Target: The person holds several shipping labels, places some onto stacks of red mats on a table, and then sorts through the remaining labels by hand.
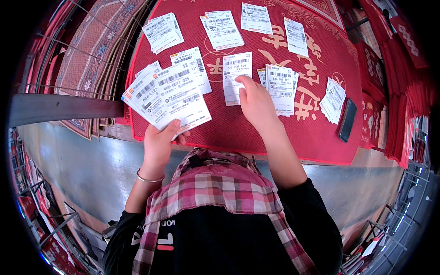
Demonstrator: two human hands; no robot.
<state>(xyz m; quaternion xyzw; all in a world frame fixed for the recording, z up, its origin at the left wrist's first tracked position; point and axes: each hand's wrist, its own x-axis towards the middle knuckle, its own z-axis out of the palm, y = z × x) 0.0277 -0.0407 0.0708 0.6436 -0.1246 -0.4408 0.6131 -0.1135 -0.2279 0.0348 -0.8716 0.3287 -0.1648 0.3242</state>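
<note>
A fanned sheaf of white shipping labels [176,94] is gripped by my left hand [160,141], its thumb on top near the sheaf's lower edge. My right hand [258,104] reaches over a single shipping label [236,66] lying on the red mat. Its index finger is stretched out onto the label's face, with the thumb apart. Just right of that hand lies a small stack of labels [285,87], partly overlapping. Behind the held sheaf, another label [195,62] is partly covered.
More label piles lie along the mat's far side: one at the left [162,33], one at the middle [222,30] and others right of it. At the right are a label stack [333,101] and a black phone [348,120]. Rolled patterned rugs [91,55] and wire racks flank the table.
</note>
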